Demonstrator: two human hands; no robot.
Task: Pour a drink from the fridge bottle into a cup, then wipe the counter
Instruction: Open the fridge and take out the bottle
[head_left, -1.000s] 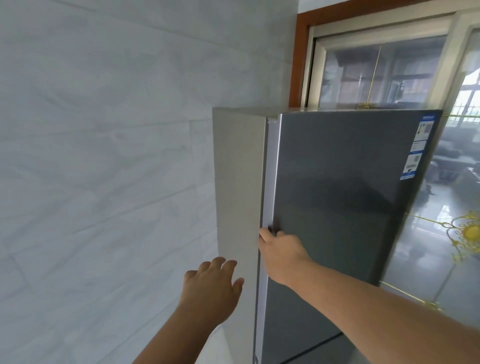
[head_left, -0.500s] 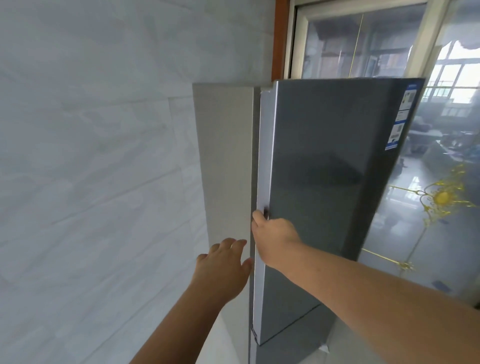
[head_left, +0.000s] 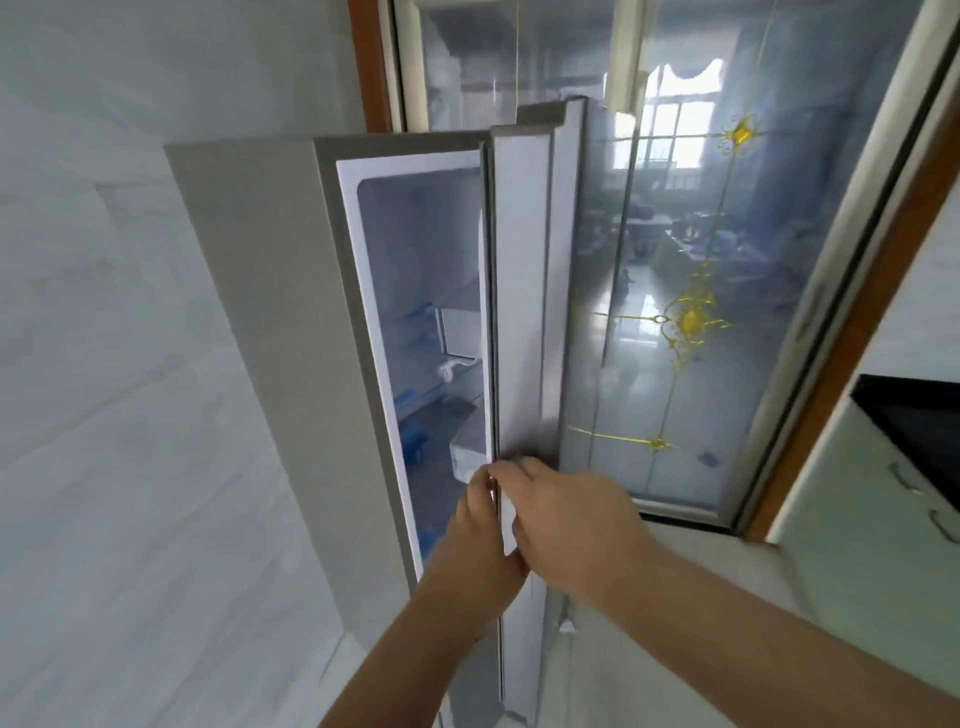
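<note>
Fridge door (head_left: 522, 291), a tall grey metal panel with a white inner edge, stands ajar at the centre of the frame, seen edge-on. My right hand (head_left: 566, 525) grips its lower edge, fingers curled round it. My left hand (head_left: 480, 540) sits just beside it on the same edge; I cannot tell whether its fingers are closed. Left of the door, the beige fridge cabinet (head_left: 270, 312) shows a lit white interior with blurred shelves. No bottle is identifiable inside. A glass door with gold ornaments (head_left: 691, 317) fills the right.

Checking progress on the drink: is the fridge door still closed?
No, the fridge door stands swung open, showing the lit interior, with the right hand gripping its edge.
</note>
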